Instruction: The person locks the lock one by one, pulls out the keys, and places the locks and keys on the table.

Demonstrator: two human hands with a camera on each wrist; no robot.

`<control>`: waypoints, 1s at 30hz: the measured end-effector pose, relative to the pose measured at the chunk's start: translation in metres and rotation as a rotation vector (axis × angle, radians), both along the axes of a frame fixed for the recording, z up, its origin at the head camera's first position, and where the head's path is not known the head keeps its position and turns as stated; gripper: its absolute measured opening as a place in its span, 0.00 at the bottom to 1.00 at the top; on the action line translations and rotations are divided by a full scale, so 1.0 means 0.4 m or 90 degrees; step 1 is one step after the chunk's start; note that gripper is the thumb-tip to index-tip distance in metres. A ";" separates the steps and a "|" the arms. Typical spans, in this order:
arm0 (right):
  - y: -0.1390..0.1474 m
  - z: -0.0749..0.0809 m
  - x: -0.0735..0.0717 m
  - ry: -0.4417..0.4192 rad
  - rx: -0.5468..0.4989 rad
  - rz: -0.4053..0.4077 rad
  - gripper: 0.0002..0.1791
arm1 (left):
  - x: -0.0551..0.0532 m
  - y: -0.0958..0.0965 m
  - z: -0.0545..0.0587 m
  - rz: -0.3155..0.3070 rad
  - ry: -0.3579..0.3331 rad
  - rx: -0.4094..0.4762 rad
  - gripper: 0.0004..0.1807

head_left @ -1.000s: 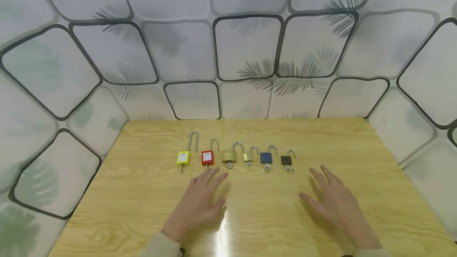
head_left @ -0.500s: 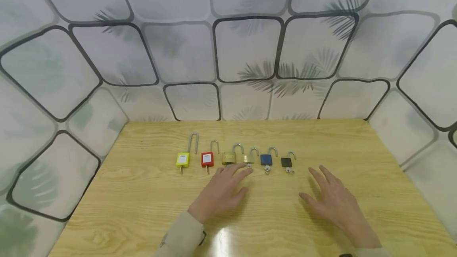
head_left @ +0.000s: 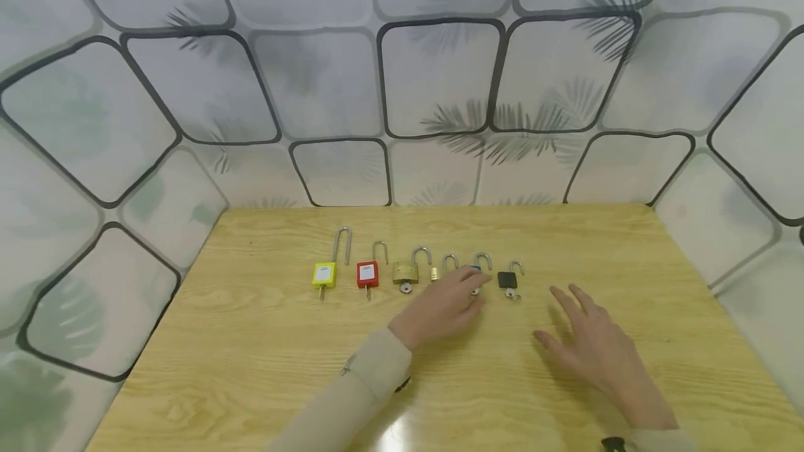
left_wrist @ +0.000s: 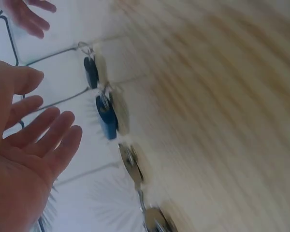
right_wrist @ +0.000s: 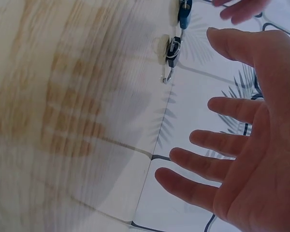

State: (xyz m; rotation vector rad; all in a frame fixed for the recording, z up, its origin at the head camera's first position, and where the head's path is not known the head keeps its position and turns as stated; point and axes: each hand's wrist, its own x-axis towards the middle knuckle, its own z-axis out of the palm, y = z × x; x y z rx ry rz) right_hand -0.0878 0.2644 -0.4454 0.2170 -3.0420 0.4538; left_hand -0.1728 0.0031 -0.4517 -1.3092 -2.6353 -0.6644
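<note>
Several padlocks with raised, unlatched shackles and keys in them lie in a row on the wooden table [head_left: 239,347]. From left come a yellow padlock [head_left: 324,275], a red padlock [head_left: 367,274], a large brass padlock [head_left: 405,272], a small brass padlock [head_left: 434,274], a blue padlock [left_wrist: 107,118] and a black padlock [head_left: 507,280]. My left hand [head_left: 442,305], fingers extended and holding nothing, overlaps the small brass and blue padlocks in the head view, partly hiding both. To the right of the black padlock, my right hand [head_left: 597,344] hovers with spread fingers, also holding nothing.
A pale patterned backdrop [head_left: 339,103] with dark outlines and leaf prints encloses the table at the back and both sides. Bare wood lies in front of the padlock row. A bright light reflection [head_left: 394,431] shows at the front.
My left hand has swept rightward, from in front of the red and large brass padlocks to the blue one. My right hand stays in nearly the same place. The padlocks have not moved.
</note>
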 end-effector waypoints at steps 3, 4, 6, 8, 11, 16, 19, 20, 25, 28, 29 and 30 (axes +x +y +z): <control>-0.001 0.003 -0.006 0.001 0.000 0.006 0.45 | -0.020 0.035 0.012 -0.003 -0.057 0.008 0.21; -0.001 0.004 -0.007 -0.001 -0.003 0.007 0.45 | -0.026 0.046 0.015 0.003 -0.069 0.004 0.21; -0.001 0.006 -0.009 -0.006 -0.008 0.009 0.45 | -0.039 0.071 0.018 0.020 -0.079 -0.013 0.21; 0.000 0.008 -0.010 -0.015 -0.014 0.007 0.45 | -0.052 0.095 0.015 0.042 -0.071 -0.044 0.20; 0.003 0.011 -0.012 -0.027 -0.017 0.004 0.45 | -0.072 0.130 0.000 0.070 -0.052 -0.096 0.19; 0.006 0.012 -0.015 -0.030 -0.011 0.016 0.45 | -0.091 0.167 -0.027 0.104 -0.031 -0.184 0.17; 0.009 0.012 -0.016 -0.023 -0.007 0.019 0.45 | -0.092 0.183 -0.028 0.120 -0.008 -0.225 0.16; 0.008 0.011 -0.015 -0.022 -0.006 0.019 0.45 | -0.090 0.186 -0.026 0.127 -0.001 -0.237 0.16; 0.006 0.007 -0.016 -0.010 -0.007 0.015 0.44 | -0.081 0.196 -0.014 0.166 0.009 -0.276 0.18; 0.006 0.006 -0.017 -0.002 -0.005 0.017 0.44 | -0.078 0.202 -0.011 0.184 0.007 -0.284 0.19; 0.006 0.006 -0.018 0.001 -0.004 0.017 0.44 | -0.079 0.203 -0.010 0.188 0.002 -0.283 0.18; 0.006 0.006 -0.017 0.002 -0.004 0.016 0.44 | -0.079 0.205 -0.010 0.190 -0.003 -0.282 0.17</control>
